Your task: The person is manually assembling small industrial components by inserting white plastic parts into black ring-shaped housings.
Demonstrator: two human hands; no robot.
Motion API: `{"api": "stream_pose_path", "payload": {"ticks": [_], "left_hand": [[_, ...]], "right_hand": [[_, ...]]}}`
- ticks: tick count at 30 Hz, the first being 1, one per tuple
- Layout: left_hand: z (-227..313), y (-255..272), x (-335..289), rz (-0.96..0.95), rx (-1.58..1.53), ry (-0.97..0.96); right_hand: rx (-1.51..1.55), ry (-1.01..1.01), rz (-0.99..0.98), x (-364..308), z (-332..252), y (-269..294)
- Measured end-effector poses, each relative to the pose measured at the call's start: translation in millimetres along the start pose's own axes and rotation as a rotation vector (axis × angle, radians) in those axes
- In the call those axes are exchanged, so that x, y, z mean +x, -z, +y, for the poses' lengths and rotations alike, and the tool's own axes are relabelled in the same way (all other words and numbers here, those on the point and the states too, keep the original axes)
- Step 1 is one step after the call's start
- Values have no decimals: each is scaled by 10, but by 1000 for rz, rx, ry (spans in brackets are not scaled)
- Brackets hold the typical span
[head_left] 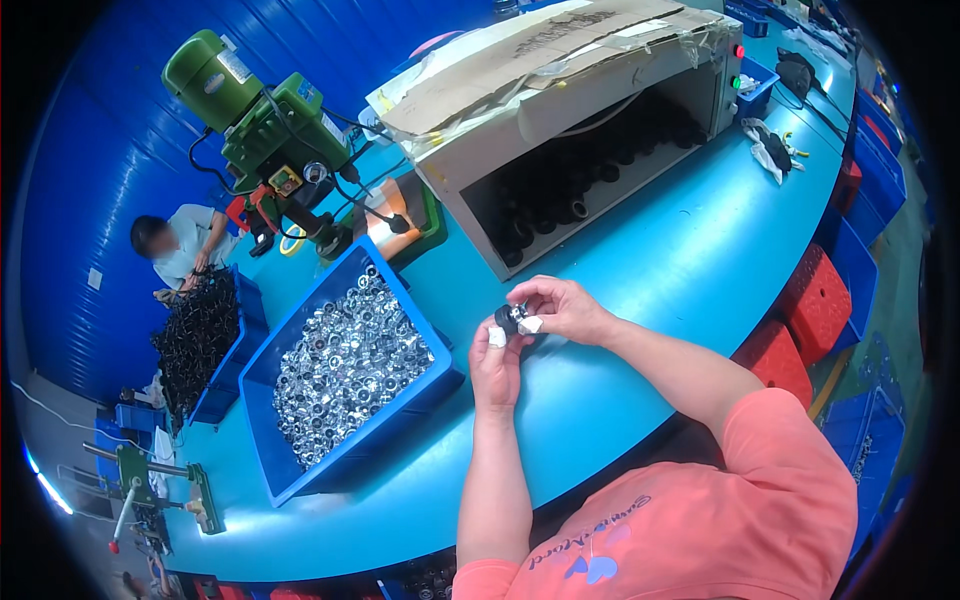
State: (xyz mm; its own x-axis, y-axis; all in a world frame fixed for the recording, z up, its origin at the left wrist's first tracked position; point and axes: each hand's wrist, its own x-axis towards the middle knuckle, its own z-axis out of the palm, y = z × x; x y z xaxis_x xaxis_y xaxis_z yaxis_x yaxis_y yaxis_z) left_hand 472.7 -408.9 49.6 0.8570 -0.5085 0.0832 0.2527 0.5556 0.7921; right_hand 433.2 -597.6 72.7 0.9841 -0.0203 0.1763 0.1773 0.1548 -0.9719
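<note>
Over the turquoise table (560, 400), my left hand (496, 365) and my right hand (562, 310) meet around a small round black part with shiny metal on it (511, 319). Fingers of both hands close on this part, one from each side. White wraps cover some fingertips. Just left of my hands stands a blue bin (390, 425) heaped with small shiny metal parts (345, 360). Beyond the hands is a grey metal box (480, 225), open at the front, with many black ring-shaped parts (580, 185) inside. The exact kind of the held part is too small to tell.
A green drill-press-like machine (270, 130) stands at the back left. Beside it, a person (185, 240) handles dark parts in another blue bin (240, 310). A green hand press (150, 480) is at the near left. Red stools (815, 300) stand along the right edge.
</note>
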Motion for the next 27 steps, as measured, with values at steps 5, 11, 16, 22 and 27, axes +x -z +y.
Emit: {"api": "stream_pose_path", "payload": {"ticks": [5, 11, 16, 22, 27], "left_hand": [[-33, -8, 8, 20, 77, -28], [-76, -49, -18, 73, 289, -131], [-93, 6, -15, 128, 340, -90], [-72, -39, -17, 72, 289, -134], [-65, -160, -33, 121, 343, -164]], "right_hand": [[-94, 178, 31, -2, 61, 22], [-505, 290, 124, -58, -57, -77], [-568, 374, 95, -112, -15, -170], [-233, 110, 63, -54, 17, -86], [-121, -11, -8, -36, 60, -64]]}}
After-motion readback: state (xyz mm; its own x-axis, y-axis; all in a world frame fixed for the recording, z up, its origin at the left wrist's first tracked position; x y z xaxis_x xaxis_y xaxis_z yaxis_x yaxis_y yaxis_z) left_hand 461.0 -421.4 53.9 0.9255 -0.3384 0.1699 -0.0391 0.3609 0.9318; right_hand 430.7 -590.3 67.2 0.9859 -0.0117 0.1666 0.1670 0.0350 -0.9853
